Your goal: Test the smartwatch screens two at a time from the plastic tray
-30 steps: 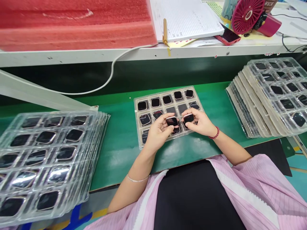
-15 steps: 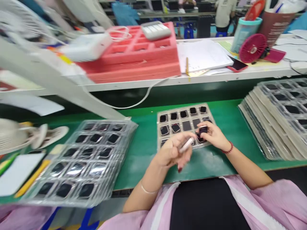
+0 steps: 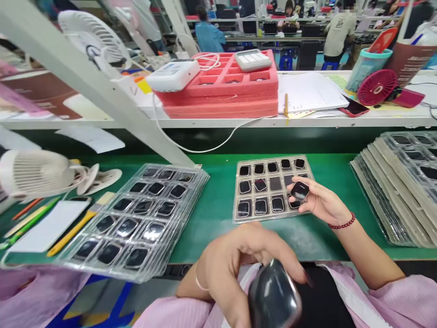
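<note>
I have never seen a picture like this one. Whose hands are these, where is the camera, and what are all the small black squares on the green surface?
The camera sits on the person's head and looks forward and down, so both hands belong to that person; there is no machine. The left hand, close to the camera, holds a small dark watch body with a shiny face. The right hand holds a second watch body above a clear plastic tray on the green bench. The black squares are more such pieces, one in each pocket of the tray. Stacks of similar trays lie at the left and the right. Behind, a shelf carries red foam trays and papers.
</note>
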The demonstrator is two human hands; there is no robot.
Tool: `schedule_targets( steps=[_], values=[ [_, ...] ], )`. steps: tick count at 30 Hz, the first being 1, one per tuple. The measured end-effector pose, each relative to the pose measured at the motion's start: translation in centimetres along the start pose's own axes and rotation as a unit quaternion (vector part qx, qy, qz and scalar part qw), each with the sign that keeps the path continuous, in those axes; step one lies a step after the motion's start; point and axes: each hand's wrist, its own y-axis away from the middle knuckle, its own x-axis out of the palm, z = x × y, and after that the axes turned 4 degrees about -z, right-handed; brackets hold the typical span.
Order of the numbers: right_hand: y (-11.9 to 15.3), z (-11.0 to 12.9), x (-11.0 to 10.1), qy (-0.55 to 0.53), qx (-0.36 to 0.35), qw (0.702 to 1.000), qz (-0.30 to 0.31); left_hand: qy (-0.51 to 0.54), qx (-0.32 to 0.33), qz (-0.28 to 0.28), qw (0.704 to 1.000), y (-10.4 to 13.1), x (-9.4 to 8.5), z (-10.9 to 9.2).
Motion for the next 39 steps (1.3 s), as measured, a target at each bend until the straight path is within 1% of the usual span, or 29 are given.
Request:
schedule_targets(
  steps=[1,3,5,6,7,9,10,12,16,19,21,23,25,27,28,30,32,35,39],
  values=[
    [0.7,0.6,1.2,-0.019,-0.002,1.000,0.025,-0.003,0.032,-0.043,0.999,0.1,-0.6,0.1],
    [2.3,1.8,4.0,-0.042,0.005,0.995,0.088,-0.037,0.090,-0.164,0.982,-0.3,-2.1,0.2],
    [3.6,2.7,6.8,-0.064,0.031,0.985,0.159,-0.096,0.115,-0.294,0.944,-1.2,-4.0,0.3],
    [4.1,3.0,7.9,-0.072,0.059,0.978,0.189,-0.123,0.114,-0.346,0.923,-1.8,-5.0,0.5],
    [4.5,3.2,8.8,-0.079,0.089,0.969,0.216,-0.141,0.105,-0.381,0.908,-2.4,-5.8,0.6],
    [4.9,3.3,9.9,-0.081,0.141,0.954,0.250,-0.162,0.078,-0.415,0.892,-3.2,-7.1,1.1],
    [5.0,3.3,10.1,-0.079,0.156,0.950,0.258,-0.168,0.065,-0.421,0.889,-3.4,-7.6,1.4],
    [5.2,3.0,10.3,-0.073,0.163,0.949,0.259,-0.176,0.048,-0.423,0.887,-3.5,-8.1,1.9],
    [5.6,2.6,10.5,-0.064,0.136,0.957,0.247,-0.179,0.051,-0.437,0.880,-3.3,-8.4,2.4],
    [5.8,2.9,10.3,-0.056,0.122,0.958,0.253,-0.185,0.059,-0.442,0.876,-3.4,-8.3,2.5],
    [5.4,3.1,9.3,-0.052,0.104,0.965,0.234,-0.187,0.063,-0.442,0.875,-3.6,-8.2,2.6],
    [4.4,3.0,7.6,-0.026,0.052,0.984,0.170,-0.192,0.078,-0.444,0.872,-3.8,-8.1,2.8],
    [2.8,2.4,5.4,0.035,-0.009,0.996,0.085,-0.205,0.095,-0.451,0.864,-4.1,-8.1,3.0],
    [1.3,1.4,3.3,0.106,-0.031,0.994,0.024,-0.221,0.102,-0.456,0.856,-4.4,-8.1,3.1],
    [0.6,0.9,2.4,0.136,-0.033,0.990,0.006,-0.228,0.103,-0.458,0.853,-4.5,-8.0,3.2],
    [-0.2,0.1,1.2,0.176,-0.037,0.984,-0.007,-0.240,0.104,-0.454,0.851,-4.6,-7.9,3.3],
    [-0.4,-0.4,0.6,0.192,-0.049,0.980,-0.003,-0.244,0.104,-0.446,0.855,-4.6,-7.7,3.3],
    [-0.4,-0.8,0.4,0.202,-0.071,0.977,0.003,-0.241,0.102,-0.431,0.864,-4.5,-7.7,3.4],
    [-1.1,-1.5,0.3,0.251,-0.111,0.961,-0.031,-0.240,0.105,-0.421,0.869,-4.9,-7.8,3.5]
  ],
)
